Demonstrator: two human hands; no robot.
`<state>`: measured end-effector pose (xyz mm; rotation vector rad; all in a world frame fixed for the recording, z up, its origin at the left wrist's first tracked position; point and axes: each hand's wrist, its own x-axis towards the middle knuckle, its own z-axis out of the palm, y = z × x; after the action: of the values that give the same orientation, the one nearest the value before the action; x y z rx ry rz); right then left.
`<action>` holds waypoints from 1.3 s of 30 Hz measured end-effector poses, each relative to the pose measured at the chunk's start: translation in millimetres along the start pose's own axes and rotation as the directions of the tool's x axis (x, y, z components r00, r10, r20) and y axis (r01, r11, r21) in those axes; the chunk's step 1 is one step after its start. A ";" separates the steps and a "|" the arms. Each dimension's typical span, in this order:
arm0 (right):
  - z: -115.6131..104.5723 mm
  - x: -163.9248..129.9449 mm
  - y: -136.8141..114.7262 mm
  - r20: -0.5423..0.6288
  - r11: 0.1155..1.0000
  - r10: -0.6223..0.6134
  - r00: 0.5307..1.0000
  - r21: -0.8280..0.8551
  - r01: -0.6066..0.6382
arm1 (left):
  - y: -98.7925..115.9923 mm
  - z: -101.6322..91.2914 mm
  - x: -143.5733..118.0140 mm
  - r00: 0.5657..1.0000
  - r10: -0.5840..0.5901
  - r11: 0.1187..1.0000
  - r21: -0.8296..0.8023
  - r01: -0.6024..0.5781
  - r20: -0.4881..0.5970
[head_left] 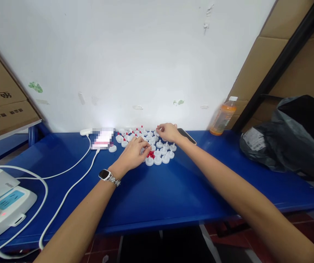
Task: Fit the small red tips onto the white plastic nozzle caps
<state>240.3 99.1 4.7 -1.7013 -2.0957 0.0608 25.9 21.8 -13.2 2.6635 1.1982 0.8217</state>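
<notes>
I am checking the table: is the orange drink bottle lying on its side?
No, the orange drink bottle stands upright on the blue table by the wall.

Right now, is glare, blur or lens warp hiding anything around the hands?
Head view: a blown-out, blurred patch covers something left of the left hand; wide-angle warp bends the blue table edge; white parts near the right hand are small but readable.

Bare forearms, no sleeves. Left hand (pixel 133 153): wrist carries a watch (pixel 105 174), dark square face, silver metal link band. Right hand (pixel 168 131): nothing worn.
</notes>
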 end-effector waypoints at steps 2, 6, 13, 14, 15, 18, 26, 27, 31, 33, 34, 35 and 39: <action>-3.9 -2.2 7.7 -0.058 0.999 0.048 0.997 -0.017 -0.049 | 0.5 0.7 0.4 1.000 0.013 1.000 0.005 -0.013 0.000; -6.5 -9.4 18.8 -0.009 0.992 0.063 0.998 -0.111 -0.064 | 3.0 2.1 1.6 1.000 0.016 1.000 0.017 -0.016 -0.006; -6.1 -21.3 19.0 0.017 1.000 0.019 1.000 -0.005 -0.018 | 4.7 2.9 3.8 1.000 0.006 1.000 0.003 -0.006 0.003; -8.5 -24.0 18.2 -0.007 0.999 0.006 1.000 0.038 -0.006 | 4.9 2.5 3.8 1.000 0.004 1.000 -0.001 -0.004 -0.002; -11.5 -27.6 17.0 -0.038 0.995 -0.013 0.999 0.096 0.017 | 5.5 2.0 3.7 1.000 0.001 1.000 -0.007 -0.002 -0.012; -22.0 -45.3 9.7 -0.102 0.913 -0.080 0.992 0.391 0.114 | 8.7 0.3 2.8 0.997 -0.005 0.999 -0.046 0.001 -0.082; -20.1 -93.5 -22.9 0.055 0.413 -0.171 0.984 0.910 0.021 | 16.6 -1.1 1.3 0.992 0.022 0.984 -0.172 -0.043 -0.122; -17.3 -95.1 -26.0 0.065 0.369 -0.161 0.985 0.929 -0.001 | 17.2 -1.5 1.5 0.993 0.029 0.984 -0.171 -0.049 -0.113; -10.1 -97.4 -36.1 0.071 0.286 -0.129 0.989 0.958 -0.031 | 20.1 -3.9 1.8 0.985 0.031 0.989 -0.135 -0.055 -0.169; -9.5 -98.2 -39.4 0.053 0.278 -0.142 0.988 0.961 -0.012 | 22.0 -5.2 1.9 0.978 0.036 0.991 -0.119 -0.061 -0.207; -9.7 -98.7 -40.4 0.044 0.277 -0.156 0.987 0.961 0.001 | 23.0 -5.6 2.0 0.975 0.038 0.990 -0.121 -0.066 -0.219; -10.1 -99.3 -41.1 0.035 0.286 -0.173 0.984 0.958 0.016 | 24.2 -5.4 2.3 0.972 0.031 0.989 -0.136 -0.064 -0.232; -14.0 -102.5 -42.1 -0.155 0.496 -0.203 0.967 0.835 0.238 | 27.2 2.3 5.9 0.959 -0.154 0.910 -0.412 0.044 -0.238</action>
<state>221.7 -10.9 -1.1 -0.7941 -1.7343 0.8392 48.3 7.7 -4.2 2.1911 1.0607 1.2833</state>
